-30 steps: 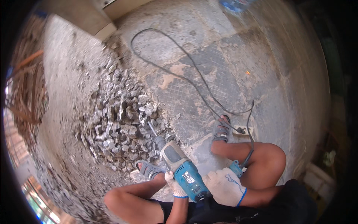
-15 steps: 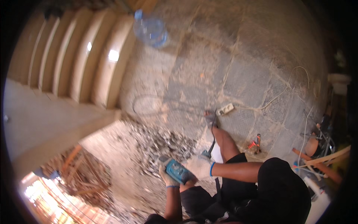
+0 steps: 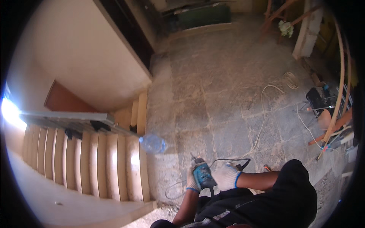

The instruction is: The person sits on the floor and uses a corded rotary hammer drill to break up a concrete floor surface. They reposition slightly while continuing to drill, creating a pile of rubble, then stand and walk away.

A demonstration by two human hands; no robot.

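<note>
A teal and black power drill (image 3: 202, 175) is held in front of my body, its dark nose and short bit pointing forward and away from me. My left hand (image 3: 191, 179), in a pale knitted glove with a blue cuff, is closed around the drill's left side. On the other side my right hand (image 3: 227, 178), gloved the same way, wraps the rear part of the drill; its fingers are partly hidden. A black cord (image 3: 248, 161) comes out beside the right hand and loops forward.
A staircase (image 3: 93, 163) with a grey railing (image 3: 64, 117) drops away at the left. By its top edge lies a clear blue water bottle (image 3: 153, 144). A pale cable (image 3: 262, 114) crosses the stone floor (image 3: 224, 95). Wooden strips (image 3: 339, 87) and a dark chair-like frame (image 3: 317, 100) stand at the right.
My view has swung up and turned, so the wood chips and rubble pile have left it. The drill now points forward instead of leftward, still in both hands.
</note>
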